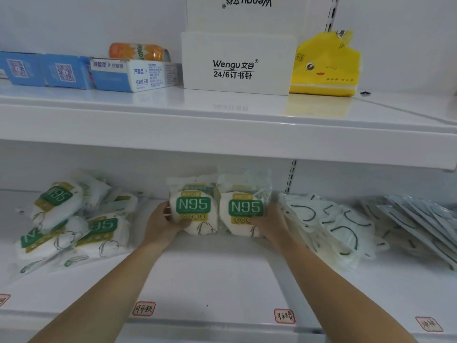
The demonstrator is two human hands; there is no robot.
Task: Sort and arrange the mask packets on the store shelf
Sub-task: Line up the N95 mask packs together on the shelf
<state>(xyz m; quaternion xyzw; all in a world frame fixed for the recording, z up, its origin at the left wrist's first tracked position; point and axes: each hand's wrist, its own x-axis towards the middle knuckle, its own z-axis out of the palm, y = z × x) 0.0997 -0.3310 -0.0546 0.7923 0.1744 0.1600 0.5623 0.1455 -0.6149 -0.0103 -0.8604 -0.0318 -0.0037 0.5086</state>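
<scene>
You were mid-arranging: left hand [162, 225] gripped one upright white N95 mask packet with green label [195, 211], right hand [268, 222] its twin [243, 214] — both on lower white shelf [217, 276]. Next likely: jumbled N95 pile [71, 224] at left.

The left hand's [162, 225] fingertips vanish behind the left upright N95 packet [195, 209]; the right hand's [268, 222] fingers hide behind its neighbour [243, 212]. Further packets behind both show only their top edges. At 3 o'clock, the grey packets [420, 219] run off frame. Small print everywhere blurs.
</scene>
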